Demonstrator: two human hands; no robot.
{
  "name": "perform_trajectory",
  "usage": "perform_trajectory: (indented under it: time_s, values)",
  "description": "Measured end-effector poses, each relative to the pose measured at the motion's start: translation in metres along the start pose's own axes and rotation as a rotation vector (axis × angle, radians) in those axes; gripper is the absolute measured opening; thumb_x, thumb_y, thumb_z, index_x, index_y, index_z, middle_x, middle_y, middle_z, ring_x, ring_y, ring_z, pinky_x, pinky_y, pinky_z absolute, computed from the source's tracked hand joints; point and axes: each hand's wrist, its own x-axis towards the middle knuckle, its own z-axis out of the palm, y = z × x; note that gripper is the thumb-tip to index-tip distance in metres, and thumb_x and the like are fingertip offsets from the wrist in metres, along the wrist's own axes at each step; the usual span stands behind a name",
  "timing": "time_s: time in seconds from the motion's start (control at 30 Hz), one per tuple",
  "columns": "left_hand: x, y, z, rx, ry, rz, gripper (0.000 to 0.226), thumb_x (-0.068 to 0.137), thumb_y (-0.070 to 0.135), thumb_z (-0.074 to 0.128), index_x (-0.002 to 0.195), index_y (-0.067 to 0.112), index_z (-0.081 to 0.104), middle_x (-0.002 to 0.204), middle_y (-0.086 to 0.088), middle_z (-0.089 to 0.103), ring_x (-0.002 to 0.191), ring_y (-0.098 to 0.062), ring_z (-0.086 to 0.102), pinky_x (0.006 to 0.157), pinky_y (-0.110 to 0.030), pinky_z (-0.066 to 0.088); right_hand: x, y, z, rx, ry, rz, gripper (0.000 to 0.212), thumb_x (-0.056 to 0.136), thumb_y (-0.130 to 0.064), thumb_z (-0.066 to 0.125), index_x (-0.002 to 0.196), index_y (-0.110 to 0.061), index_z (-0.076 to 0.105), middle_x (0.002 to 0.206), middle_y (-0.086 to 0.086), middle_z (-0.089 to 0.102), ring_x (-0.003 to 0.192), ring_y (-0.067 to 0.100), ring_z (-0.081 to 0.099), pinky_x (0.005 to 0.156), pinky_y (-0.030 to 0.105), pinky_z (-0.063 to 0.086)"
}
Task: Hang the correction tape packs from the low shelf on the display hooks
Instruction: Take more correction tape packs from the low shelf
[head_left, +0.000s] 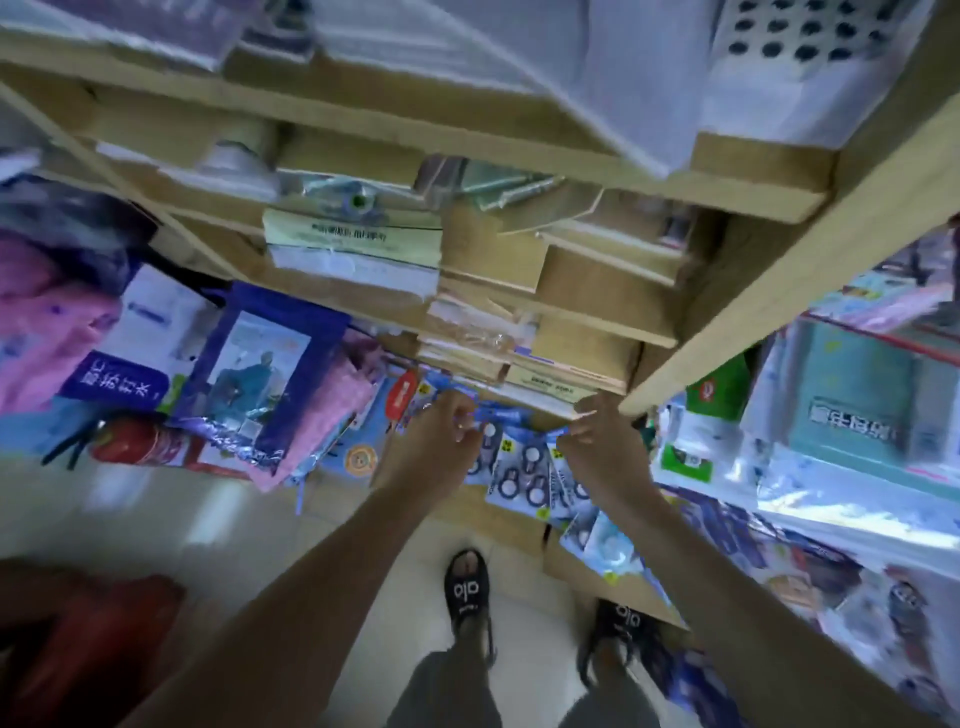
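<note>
Several blue correction tape packs (524, 470), each with round dark tape reels on a card, hang in a row below the lowest wooden shelf. My left hand (441, 444) pinches the blue top edge of a pack at the left end of the row. My right hand (597, 447) pinches the top of a pack at the right end. Both hands are at the level of the packs' hanging tabs. The display hooks themselves are hidden behind the cards and my fingers. The picture is blurred.
Wooden shelves (545, 312) with stacked paper and boxes rise above the hands. A red fire extinguisher (130, 441) and blue and pink packages (260, 384) lie at left. Packaged goods fill a rack (857, 457) at right. My sandalled feet (467, 592) stand on pale floor tiles below.
</note>
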Motion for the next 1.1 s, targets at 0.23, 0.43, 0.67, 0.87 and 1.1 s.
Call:
perform_trajectory:
  time_s: [0.23, 0.43, 0.67, 0.87, 1.1]
  values:
    - [0.049, -0.111, 0.044, 0.023, -0.107, -0.224, 0.058, 0.091, 0.023, 0.069, 0.143, 0.009, 0.046, 0.125, -0.018, 0.068, 0.117, -0.037, 0.063, 0.094, -0.045, 0.053, 0.062, 0.061, 0.120, -0.089, -0.133, 0.254, 0.048, 0.091, -0.011, 0.066, 0.136, -0.007, 0.049, 0.107, 0.016, 0.063, 0.094, 0.036, 0.062, 0.065, 0.036, 0.042]
    - [0.092, -0.179, 0.089, -0.009, -0.160, -0.320, 0.062, 0.088, 0.028, 0.075, 0.140, 0.011, 0.046, 0.135, -0.013, 0.060, 0.125, -0.033, 0.058, 0.098, -0.042, 0.050, 0.122, 0.105, 0.178, -0.150, -0.221, 0.313, 0.047, 0.089, -0.012, 0.075, 0.112, -0.016, 0.034, 0.074, -0.001, 0.043, 0.062, 0.013, 0.043, 0.050, 0.028, 0.028]
    - [0.131, -0.219, 0.151, -0.178, -0.258, -0.446, 0.077, 0.090, 0.034, 0.074, 0.150, 0.010, 0.033, 0.143, -0.015, 0.052, 0.118, -0.032, 0.059, 0.086, -0.037, 0.050, 0.160, 0.170, 0.222, -0.131, -0.142, 0.542, 0.044, 0.081, -0.027, 0.080, 0.109, -0.004, 0.054, 0.081, 0.007, 0.055, 0.072, 0.022, 0.058, 0.053, 0.026, 0.043]
    - [0.153, -0.239, 0.193, -0.260, -0.279, -0.503, 0.087, 0.095, 0.032, 0.070, 0.160, 0.013, 0.016, 0.153, -0.015, 0.044, 0.107, -0.031, 0.059, 0.070, -0.033, 0.044, 0.152, 0.208, 0.242, 0.672, -0.115, 0.994, 0.027, 0.096, -0.029, 0.070, 0.105, -0.009, 0.055, 0.098, 0.020, 0.056, 0.077, 0.033, 0.061, 0.075, 0.044, 0.056]
    - [0.180, -0.251, 0.211, -0.397, -0.250, -0.554, 0.058, 0.082, 0.023, 0.081, 0.126, 0.003, 0.049, 0.099, -0.012, 0.060, 0.074, -0.023, 0.056, 0.053, -0.032, 0.043, 0.156, 0.227, 0.265, 1.202, 0.087, 0.906, 0.025, 0.102, -0.019, 0.058, 0.078, -0.018, 0.055, 0.066, 0.012, 0.052, 0.054, 0.019, 0.047, 0.066, 0.026, 0.048]
